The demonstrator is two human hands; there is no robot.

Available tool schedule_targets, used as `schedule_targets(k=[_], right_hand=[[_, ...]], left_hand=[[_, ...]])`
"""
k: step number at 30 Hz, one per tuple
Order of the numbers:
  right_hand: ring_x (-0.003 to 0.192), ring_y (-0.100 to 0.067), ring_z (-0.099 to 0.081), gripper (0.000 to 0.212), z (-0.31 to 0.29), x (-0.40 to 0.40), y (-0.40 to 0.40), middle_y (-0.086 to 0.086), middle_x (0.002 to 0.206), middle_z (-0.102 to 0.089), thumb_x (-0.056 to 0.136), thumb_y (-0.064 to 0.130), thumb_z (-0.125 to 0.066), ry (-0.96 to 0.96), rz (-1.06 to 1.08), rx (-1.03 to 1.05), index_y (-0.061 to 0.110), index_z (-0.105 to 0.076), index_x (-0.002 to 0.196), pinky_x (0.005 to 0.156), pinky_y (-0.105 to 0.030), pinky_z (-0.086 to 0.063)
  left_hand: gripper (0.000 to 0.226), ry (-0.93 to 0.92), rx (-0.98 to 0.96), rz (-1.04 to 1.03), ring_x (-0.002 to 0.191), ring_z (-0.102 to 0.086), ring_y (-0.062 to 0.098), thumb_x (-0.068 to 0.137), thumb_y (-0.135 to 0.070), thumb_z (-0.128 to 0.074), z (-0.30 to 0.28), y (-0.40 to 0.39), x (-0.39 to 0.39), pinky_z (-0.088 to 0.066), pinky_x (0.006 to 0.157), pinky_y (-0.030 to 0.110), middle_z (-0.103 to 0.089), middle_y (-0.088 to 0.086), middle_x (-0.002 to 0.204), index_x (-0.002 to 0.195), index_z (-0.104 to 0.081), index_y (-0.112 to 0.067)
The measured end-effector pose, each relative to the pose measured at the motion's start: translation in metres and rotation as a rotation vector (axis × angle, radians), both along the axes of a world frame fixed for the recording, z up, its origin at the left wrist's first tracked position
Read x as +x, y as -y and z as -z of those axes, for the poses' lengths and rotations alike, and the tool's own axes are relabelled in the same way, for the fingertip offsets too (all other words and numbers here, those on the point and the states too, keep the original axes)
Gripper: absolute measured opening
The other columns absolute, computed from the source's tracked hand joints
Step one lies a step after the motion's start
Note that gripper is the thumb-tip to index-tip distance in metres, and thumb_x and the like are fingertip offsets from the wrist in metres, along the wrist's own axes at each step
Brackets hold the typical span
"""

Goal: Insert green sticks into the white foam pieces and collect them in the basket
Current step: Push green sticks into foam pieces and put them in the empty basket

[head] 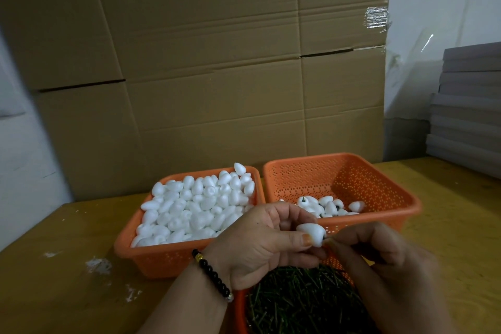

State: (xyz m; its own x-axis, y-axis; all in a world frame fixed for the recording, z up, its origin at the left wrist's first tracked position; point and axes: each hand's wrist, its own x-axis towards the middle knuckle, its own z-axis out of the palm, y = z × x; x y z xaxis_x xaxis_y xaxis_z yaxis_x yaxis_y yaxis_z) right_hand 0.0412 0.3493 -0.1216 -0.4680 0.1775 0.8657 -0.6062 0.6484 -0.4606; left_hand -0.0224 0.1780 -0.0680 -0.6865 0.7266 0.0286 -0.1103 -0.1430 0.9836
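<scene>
We hold the foam piece (311,234) in our left hand's (260,247) grip above the sticks (303,304), our right hand (379,249) pinching at its base, seemingly mid-insertion; next, into the right-hand basket (393,190).

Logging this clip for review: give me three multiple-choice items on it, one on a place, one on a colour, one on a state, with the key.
1. Where does the heap of plain white foam pieces lie?
A. far-left orange plastic basket
B. far-right orange plastic basket
C. bare table

2. What colour are the beads of the bracelet on the left wrist?
A. red
B. black
C. white

3. What is the left hand doing?
A. lying flat
B. hanging idle
C. gripping a single white foam piece

Key: 1 A, that basket is full of them; 2 B, dark beads show; 3 C, thumb and fingers curl round it while the right hand meets its end.
</scene>
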Motion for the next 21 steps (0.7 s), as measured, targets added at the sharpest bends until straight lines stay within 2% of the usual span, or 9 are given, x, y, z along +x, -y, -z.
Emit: schedule_targets(k=[5,9,12,17,21], right_hand=[[0.07,0.009,-0.065,0.016,0.0,-0.0014,0.0005,0.019,0.077,-0.067,0.066,0.022,-0.077,-0.009,0.016,-0.021,0.028,-0.066,0.075,0.06,-0.006,-0.048],[0.074,0.005,-0.067,0.016,0.0011,-0.0021,0.001,0.019,0.084,-0.068,0.075,0.04,-0.07,-0.008,0.004,-0.005,0.025,-0.067,0.08,0.061,-0.02,-0.055],[0.075,0.0,-0.069,0.022,0.0017,-0.0032,0.0013,0.02,0.086,-0.067,0.076,0.044,-0.072,0.006,-0.001,-0.02,0.024,-0.067,0.083,0.061,-0.029,-0.057],[0.077,0.0,-0.068,0.021,-0.0021,-0.0008,0.0016,0.021,0.089,-0.066,0.075,0.048,-0.069,0.015,-0.029,-0.001,0.035,-0.061,0.088,0.063,-0.026,-0.056],[0.078,-0.002,-0.069,0.02,-0.0028,0.0013,0.0018,0.019,0.09,-0.066,0.075,0.044,-0.07,0.003,-0.048,-0.002,0.031,-0.064,0.088,0.062,-0.028,-0.057]], left_hand=[[0.025,0.019,0.009,0.002,0.084,-0.069,0.026,0.083,0.006,-0.061,0.0006,-0.0004,-0.0007,-0.059,0.067,0.028,-0.068,0.016,0.096,0.107,-0.058,0.001],[0.025,0.024,0.001,-0.007,0.085,-0.069,0.025,0.084,0.008,-0.061,0.0014,0.001,-0.0019,-0.059,0.068,0.029,-0.068,0.016,0.096,0.107,-0.058,0.001],[0.025,0.027,-0.005,0.004,0.084,-0.069,0.023,0.082,0.008,-0.062,0.0019,0.0012,-0.0028,-0.059,0.068,0.028,-0.068,0.015,0.096,0.106,-0.059,0.001],[0.025,0.044,0.002,0.01,0.083,-0.069,0.021,0.079,0.005,-0.063,0.0025,0.0009,-0.004,-0.059,0.067,0.028,-0.069,0.014,0.094,0.103,-0.061,-0.001],[0.025,0.074,0.039,0.031,0.082,-0.069,0.02,0.079,0.006,-0.062,0.0021,0.0013,-0.0046,-0.058,0.066,0.027,-0.069,0.013,0.093,0.103,-0.061,-0.001]])
